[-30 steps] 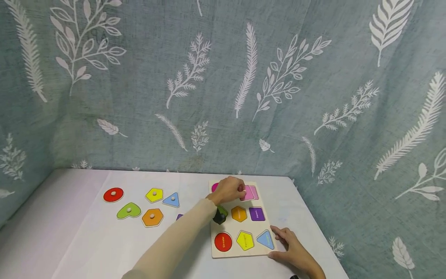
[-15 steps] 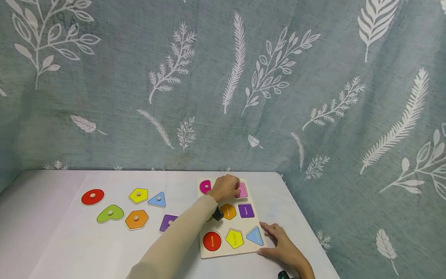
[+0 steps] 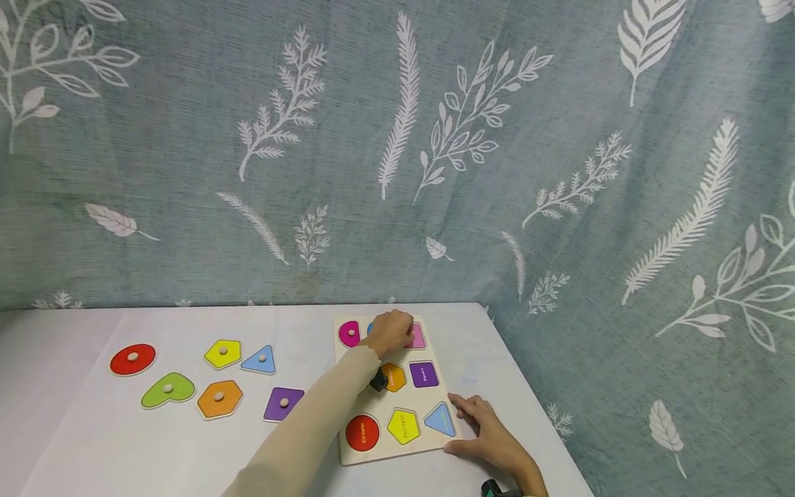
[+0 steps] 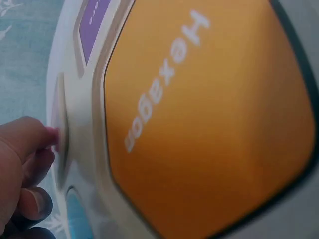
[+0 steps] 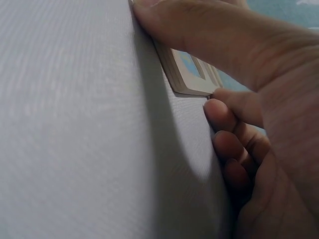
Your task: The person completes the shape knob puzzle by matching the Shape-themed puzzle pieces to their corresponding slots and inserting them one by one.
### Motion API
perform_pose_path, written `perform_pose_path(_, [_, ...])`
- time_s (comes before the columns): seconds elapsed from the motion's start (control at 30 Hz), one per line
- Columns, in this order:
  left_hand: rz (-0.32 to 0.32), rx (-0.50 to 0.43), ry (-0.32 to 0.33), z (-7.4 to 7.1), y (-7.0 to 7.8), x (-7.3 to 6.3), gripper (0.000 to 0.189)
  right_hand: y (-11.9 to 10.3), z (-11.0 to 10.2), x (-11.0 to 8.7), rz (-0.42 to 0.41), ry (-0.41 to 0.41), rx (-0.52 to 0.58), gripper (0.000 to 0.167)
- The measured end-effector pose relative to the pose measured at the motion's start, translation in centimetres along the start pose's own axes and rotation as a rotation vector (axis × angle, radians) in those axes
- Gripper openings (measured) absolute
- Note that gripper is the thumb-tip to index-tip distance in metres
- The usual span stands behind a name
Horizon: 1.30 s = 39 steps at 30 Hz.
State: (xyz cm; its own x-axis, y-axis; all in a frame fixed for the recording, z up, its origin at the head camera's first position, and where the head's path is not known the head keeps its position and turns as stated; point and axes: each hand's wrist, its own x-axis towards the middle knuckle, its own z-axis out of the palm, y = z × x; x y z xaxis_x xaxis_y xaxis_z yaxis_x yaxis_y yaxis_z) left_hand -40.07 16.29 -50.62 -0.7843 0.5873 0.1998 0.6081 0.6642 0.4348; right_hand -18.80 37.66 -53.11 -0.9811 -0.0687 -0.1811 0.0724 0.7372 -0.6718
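A puzzle board [image 3: 369, 450] lies on the table with coloured, printed shape recesses. My left hand [image 3: 390, 333] reaches over its far side and pinches the small pink knob of a pink puzzle piece [image 3: 419, 337]. In the left wrist view the piece's pale edge [image 4: 62, 124] lies over the board; I cannot tell whether it is fully seated. A magenta piece [image 3: 349, 334] with a knob sits in the far left corner recess. My right hand [image 3: 491, 436] holds the board's near right corner between thumb and index finger, the other fingers curled below.
Left of the board lie knobbed pieces: a red oval [image 3: 133, 359], green heart [image 3: 168, 391], yellow pentagon [image 3: 222, 354], orange hexagon [image 3: 220, 400], blue triangle [image 3: 259, 359] and purple square [image 3: 283, 404]. A patterned curtain [image 3: 373, 152] hangs behind the table.
The pink piece, earlier offset to the left over its recess, now lines up with it. My right hand stays at the board's corner. The head view has turned right.
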Motion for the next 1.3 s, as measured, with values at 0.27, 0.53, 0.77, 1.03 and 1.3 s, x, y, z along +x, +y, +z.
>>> perform_pose_path(0.27, [0.005, 0.021, 0.066, 0.8, -0.4, 0.2, 0.027, 0.1, 0.0, -0.1, -0.013, 0.011, -0.001, 0.094])
perform_pose_path(0.53, [-0.041, 0.063, 0.060, 0.6, -0.4, 0.2, 0.024, 0.2, 0.2, 0.3, -0.004, 0.004, 0.017, 0.094])
perform_pose_path(0.77, [-0.023, -0.024, 0.043, -0.4, -0.6, 0.0, 0.017, 0.1, 0.0, 0.2, -0.018, 0.019, 0.003, 0.095])
perform_pose_path(1.03, [-0.011, -0.015, 0.034, -3.3, -2.2, -1.9, 0.006, -0.4, 0.5, -0.2, -0.018, 0.008, -0.005, 0.095])
perform_pose_path(1.3, [0.042, -0.051, 0.043, -5.9, -2.4, -4.7, 0.006, -0.5, 0.4, -0.4, 0.049, 0.021, -0.019, 0.099])
